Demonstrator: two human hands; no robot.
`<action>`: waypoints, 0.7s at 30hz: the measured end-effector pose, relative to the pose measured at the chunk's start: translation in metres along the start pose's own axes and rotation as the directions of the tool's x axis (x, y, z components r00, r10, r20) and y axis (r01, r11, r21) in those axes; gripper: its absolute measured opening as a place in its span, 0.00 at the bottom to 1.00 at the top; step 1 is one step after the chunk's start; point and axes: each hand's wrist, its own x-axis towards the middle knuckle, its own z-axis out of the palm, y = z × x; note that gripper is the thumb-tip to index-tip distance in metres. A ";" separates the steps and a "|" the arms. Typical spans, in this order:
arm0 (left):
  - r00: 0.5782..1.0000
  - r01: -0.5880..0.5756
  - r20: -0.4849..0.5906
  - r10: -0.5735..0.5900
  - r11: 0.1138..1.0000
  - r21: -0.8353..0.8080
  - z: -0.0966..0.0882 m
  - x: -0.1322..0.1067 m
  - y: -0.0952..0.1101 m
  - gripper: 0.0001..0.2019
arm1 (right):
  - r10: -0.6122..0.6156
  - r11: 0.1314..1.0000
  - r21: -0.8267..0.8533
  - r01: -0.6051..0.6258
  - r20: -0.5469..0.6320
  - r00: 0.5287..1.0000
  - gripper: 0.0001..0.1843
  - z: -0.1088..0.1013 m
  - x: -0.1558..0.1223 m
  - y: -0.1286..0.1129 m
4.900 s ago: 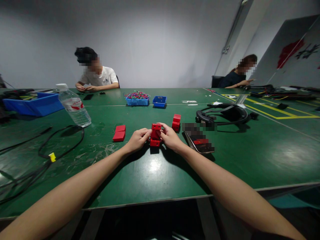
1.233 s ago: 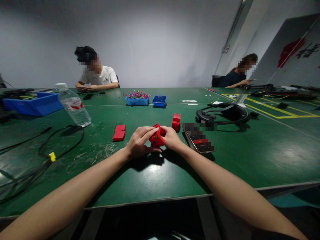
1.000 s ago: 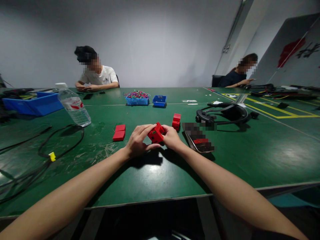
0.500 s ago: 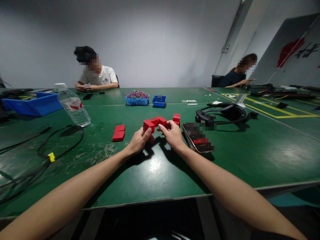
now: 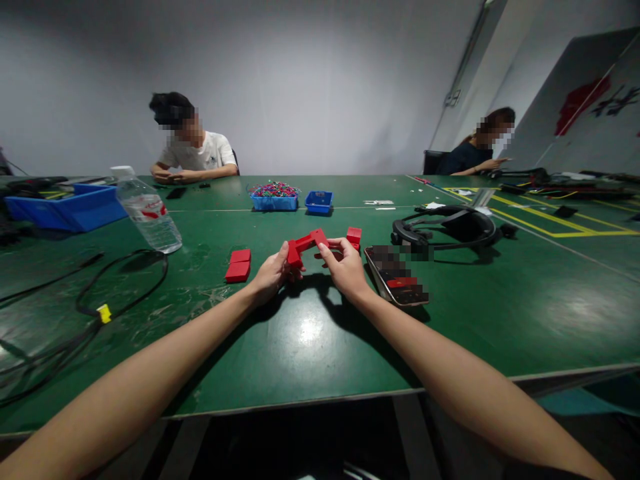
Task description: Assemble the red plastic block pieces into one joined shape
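Note:
A red angular piece made of joined blocks (image 5: pixel 306 244) is held up between both hands, just above the table. My left hand (image 5: pixel 273 273) is closed around its left end, thumb on the near side. My right hand (image 5: pixel 346 268) pinches the right end between thumb and fingers. Some fingers of both hands are hidden behind the piece. Left of my left hand lie red blocks (image 5: pixel 238 266) set edge to edge. Another red block piece (image 5: pixel 355 235) sits just beyond my right hand, partly covered by it.
A phone (image 5: pixel 397 277) lies right of my right hand, with a black headset (image 5: pixel 447 230) behind it. A tilted water bottle (image 5: pixel 149 212), a black cable (image 5: pixel 120 313) and blue trays (image 5: pixel 274 203) are on the green table (image 5: pixel 310 353). Two people sit across.
Both hands have turned the red piece, so its right end now points up and toward the far side. My left hand has shifted slightly left and rolled.

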 end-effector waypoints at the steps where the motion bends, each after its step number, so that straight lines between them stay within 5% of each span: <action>1: 1.000 -0.006 0.012 0.006 1.000 0.012 0.000 0.000 -0.001 0.32 | -0.013 1.000 -0.019 0.013 -0.010 1.000 0.21 -0.001 0.000 0.000; 13: 0.999 0.033 0.043 -0.031 0.998 -0.050 -0.002 0.003 -0.003 0.33 | -0.081 0.995 -0.061 0.079 -0.032 0.996 0.25 0.000 -0.002 -0.006; 21: 0.999 -0.009 0.035 0.013 0.996 -0.092 -0.002 0.007 -0.008 0.35 | -0.282 0.938 -0.181 0.295 0.095 0.955 0.27 0.000 -0.014 -0.023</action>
